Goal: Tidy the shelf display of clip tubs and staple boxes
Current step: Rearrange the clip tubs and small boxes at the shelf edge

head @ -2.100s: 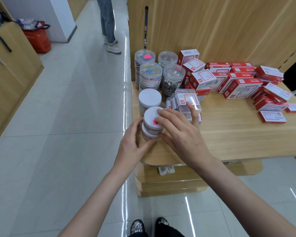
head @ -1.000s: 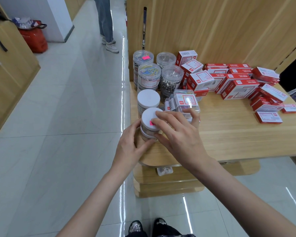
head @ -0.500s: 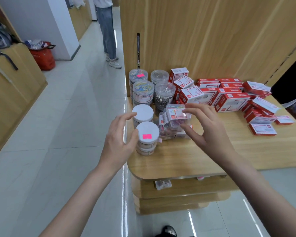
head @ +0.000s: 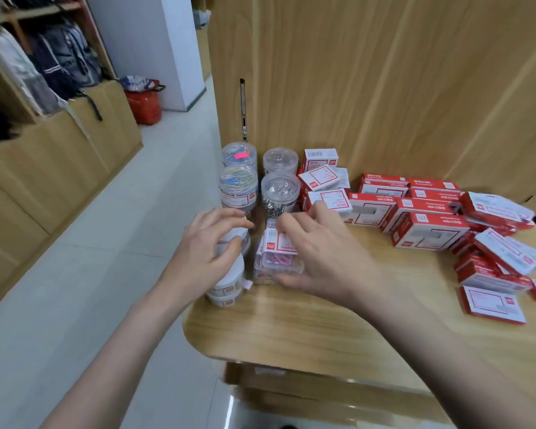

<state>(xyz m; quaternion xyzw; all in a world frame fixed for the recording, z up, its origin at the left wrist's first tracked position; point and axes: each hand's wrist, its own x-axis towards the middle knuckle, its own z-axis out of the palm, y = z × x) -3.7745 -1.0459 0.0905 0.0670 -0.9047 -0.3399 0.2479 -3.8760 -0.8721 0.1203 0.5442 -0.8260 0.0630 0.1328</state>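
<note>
At the rounded left end of the wooden shelf (head: 322,329) stand two stacked white-lid tubs (head: 229,286). Behind them is another white-lid tub (head: 240,235), and my left hand (head: 208,246) curls over its top and side. My right hand (head: 322,258) grips a cluster of clear clip boxes (head: 276,258), with fingers on top and thumb at the near side. Several clear clip tubs (head: 239,187) stand at the back left. Red and white staple boxes (head: 430,230) lie stacked and scattered to the right.
A wooden back panel (head: 384,88) rises behind the shelf, with a thin metal strip (head: 244,109) at its left edge. The tiled aisle (head: 90,274) runs on the left, with a red basket (head: 143,103) and backpacks (head: 59,57) beyond. A lower shelf (head: 291,382) sits underneath.
My left hand has left the near tub stack and reached back onto the farther white-lid tub. My right hand has closed round the clear clip boxes. The view has tilted up.
</note>
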